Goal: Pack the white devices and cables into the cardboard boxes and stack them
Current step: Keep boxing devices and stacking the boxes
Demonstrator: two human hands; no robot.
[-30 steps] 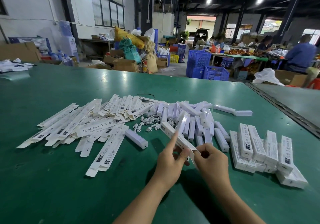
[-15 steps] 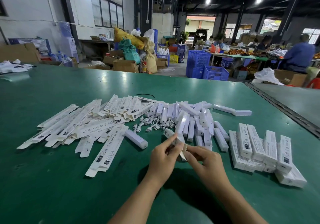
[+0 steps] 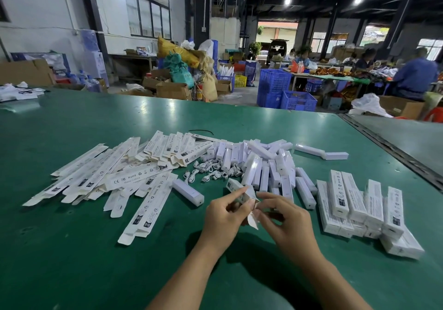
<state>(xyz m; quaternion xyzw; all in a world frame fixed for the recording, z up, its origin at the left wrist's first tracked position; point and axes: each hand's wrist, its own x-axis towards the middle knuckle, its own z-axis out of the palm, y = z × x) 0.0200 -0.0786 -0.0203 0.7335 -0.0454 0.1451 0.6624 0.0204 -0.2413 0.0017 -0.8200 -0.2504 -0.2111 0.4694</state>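
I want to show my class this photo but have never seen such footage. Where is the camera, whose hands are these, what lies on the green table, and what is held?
The camera is worn on a person's head and looks forward and down, so the left hand and right hand are the wearer's own. On the green table lie flat boxes at the left, loose white devices and cables in the middle, and packed boxes stacked at the right. Both hands hold one cardboard box at its open end flap.
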